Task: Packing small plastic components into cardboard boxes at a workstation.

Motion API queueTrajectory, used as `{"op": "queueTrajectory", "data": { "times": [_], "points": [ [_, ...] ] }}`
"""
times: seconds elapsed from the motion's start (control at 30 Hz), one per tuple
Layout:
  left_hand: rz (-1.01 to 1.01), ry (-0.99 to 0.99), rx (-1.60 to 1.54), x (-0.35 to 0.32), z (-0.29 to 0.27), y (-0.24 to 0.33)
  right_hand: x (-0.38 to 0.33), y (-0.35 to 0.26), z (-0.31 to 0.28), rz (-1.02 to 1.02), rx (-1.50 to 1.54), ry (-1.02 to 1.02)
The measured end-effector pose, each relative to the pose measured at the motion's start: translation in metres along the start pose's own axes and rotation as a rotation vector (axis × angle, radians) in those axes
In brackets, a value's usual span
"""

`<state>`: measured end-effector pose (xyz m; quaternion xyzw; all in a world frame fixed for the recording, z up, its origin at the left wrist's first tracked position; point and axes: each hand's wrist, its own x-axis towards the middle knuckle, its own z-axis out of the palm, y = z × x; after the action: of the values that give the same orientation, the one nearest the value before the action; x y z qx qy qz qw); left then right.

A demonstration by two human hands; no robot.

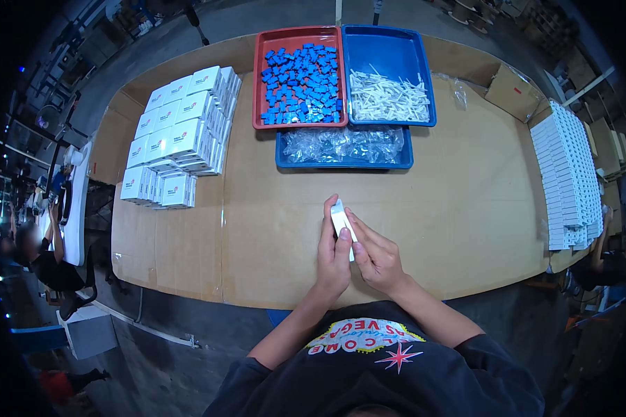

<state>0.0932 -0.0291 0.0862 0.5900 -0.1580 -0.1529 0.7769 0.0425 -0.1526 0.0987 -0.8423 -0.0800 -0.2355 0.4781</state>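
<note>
A small white box [341, 219], seen on its narrow side, stands between my two hands above the cardboard-covered table [278, 240]. My left hand [334, 254] presses its left side, with the thumb near the box's closer end. From the other side my right hand [377, 256] closes on it, fingers along its right face. The palms hide much of the box, so I cannot tell whether its flap is closed. Beyond my hands lies a blue tray [285, 165] filled with clear plastic bags [344, 144].
A red tray [259, 90] holds many blue pieces [302, 80]; the blue tray [424, 52] beside it holds white stick-like parts [389, 99]. White boxes [181, 135] are stacked at left, more white stacks [569, 177] at right. An open cardboard flap [513, 94] stands at the back right. Other people work at both sides.
</note>
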Motion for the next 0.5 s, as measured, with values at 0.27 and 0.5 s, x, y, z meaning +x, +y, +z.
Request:
{"op": "queueTrajectory", "data": {
  "times": [0.27, 0.5],
  "points": [
    [0.039, -0.025, 0.060, -0.004, -0.001, -0.006, -0.004, 0.002, -0.001, -0.025, 0.041, 0.038],
    [0.119, -0.016, 0.092, 0.010, -0.005, -0.001, 0.005, 0.003, -0.018, 0.178, 0.187, -0.007]
  ]
}}
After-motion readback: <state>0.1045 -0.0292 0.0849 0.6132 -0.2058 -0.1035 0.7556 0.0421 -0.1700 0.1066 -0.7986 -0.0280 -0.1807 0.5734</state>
